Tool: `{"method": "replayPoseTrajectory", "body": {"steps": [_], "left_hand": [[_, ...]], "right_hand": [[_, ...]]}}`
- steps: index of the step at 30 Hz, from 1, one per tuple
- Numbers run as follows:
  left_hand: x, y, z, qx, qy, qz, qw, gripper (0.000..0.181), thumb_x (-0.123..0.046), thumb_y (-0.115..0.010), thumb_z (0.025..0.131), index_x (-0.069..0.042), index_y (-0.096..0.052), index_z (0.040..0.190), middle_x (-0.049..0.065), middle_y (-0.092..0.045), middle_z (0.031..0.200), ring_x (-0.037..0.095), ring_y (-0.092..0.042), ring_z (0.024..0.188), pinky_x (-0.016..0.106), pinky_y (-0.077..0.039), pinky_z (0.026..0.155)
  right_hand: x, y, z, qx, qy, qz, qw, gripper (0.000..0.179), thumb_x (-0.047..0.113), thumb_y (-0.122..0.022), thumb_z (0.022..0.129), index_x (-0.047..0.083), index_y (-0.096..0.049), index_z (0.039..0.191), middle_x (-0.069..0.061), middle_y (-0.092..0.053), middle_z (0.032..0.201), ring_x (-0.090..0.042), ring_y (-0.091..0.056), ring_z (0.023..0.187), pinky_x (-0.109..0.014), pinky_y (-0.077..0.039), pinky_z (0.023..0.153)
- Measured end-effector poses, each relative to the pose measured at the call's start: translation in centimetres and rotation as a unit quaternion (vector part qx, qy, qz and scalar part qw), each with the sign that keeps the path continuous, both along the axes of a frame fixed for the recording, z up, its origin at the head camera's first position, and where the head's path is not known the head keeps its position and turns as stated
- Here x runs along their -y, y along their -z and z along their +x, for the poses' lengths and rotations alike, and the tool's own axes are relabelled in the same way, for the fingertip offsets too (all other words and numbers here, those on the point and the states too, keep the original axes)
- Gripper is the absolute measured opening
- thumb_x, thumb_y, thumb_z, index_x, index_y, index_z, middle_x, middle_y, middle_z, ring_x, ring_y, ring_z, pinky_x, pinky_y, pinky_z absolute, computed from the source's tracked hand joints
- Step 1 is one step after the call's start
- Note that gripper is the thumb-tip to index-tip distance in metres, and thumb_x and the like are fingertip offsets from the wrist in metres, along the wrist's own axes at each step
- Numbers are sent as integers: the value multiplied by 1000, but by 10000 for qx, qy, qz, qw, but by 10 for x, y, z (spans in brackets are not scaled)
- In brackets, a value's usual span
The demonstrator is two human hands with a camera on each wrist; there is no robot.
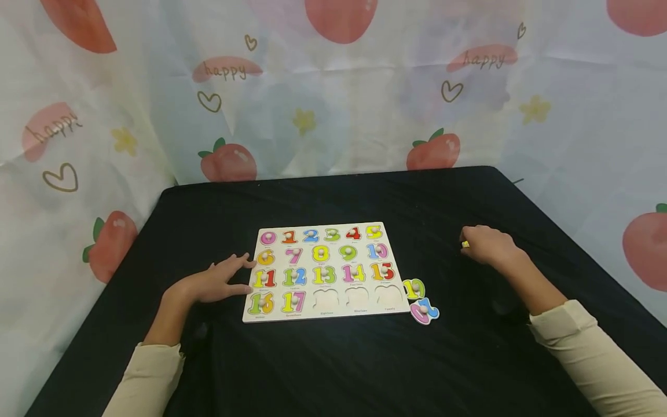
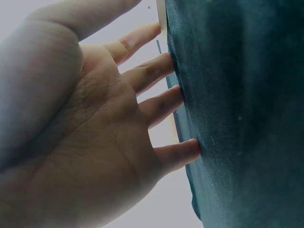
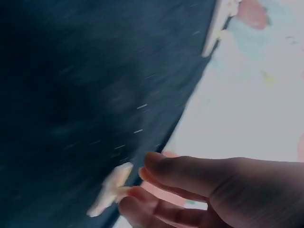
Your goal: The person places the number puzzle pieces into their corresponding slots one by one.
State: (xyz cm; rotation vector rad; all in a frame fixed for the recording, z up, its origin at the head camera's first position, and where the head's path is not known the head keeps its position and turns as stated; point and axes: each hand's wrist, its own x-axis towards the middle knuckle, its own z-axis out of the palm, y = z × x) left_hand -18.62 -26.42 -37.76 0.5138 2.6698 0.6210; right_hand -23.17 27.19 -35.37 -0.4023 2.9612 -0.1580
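Observation:
A pale number puzzle board [image 1: 359, 326] lies on the black cloth, with number pieces that carry small knobs in most of its recesses. My left hand [image 1: 221, 282] is at its left side, fingers spread; in the left wrist view the fingertips [image 2: 175, 64] meet the board's edge. Farther right, my right hand [image 1: 487, 246] is held low over the cloth with bent fingers. In the right wrist view, a small knobbed wooden piece [image 3: 107, 194] shows blurred beside the fingertips, its knob close to them. The thumb [image 3: 166, 168] stands apart from that knob. The head view hides this piece behind the hand.
Beside the board's lower right corner lie a yellow and green 19 piece [image 1: 415, 289] and a blue and pink 20 piece [image 1: 424, 311]. Three bare recesses [image 1: 357, 297] show in the bottom row. A patterned curtain [image 1: 333, 116] hangs behind the black-covered table [image 1: 312, 376].

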Motion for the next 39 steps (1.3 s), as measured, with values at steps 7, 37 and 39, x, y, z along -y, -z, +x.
{"method": "replayPoseTrajectory", "body": {"steps": [7, 37, 39], "left_hand": [[-2, -4, 3, 61, -6, -8, 10000, 71, -41, -63, 88, -4, -36, 143, 25, -18, 151, 44, -6, 138, 68, -4, 102], [0, -1, 0, 59, 0, -11, 10000, 71, -41, -62, 89, -3, -35, 143, 25, -17, 151, 44, -6, 138, 69, -3, 102], [0, -2, 0, 65, 14, -16, 10000, 71, -41, -62, 89, -3, -35, 143, 25, -18, 151, 44, -6, 138, 69, -4, 102]], "right_hand": [[-16, 11, -6, -67, 270, -199, 9994, 19, 3, -62, 86, -10, -59, 100, -21, -60, 90, -28, -56, 71, -45, -47, 57], [63, -5, 15, 145, -511, -797, 9954, 16, 17, -62, 90, 3, -65, 84, 0, -51, 62, -13, -46, 51, -28, -39, 48], [71, -5, 18, 242, -623, -816, 9944, 16, 19, -63, 89, 4, -65, 83, 1, -51, 63, -13, -46, 52, -27, -39, 48]]}}
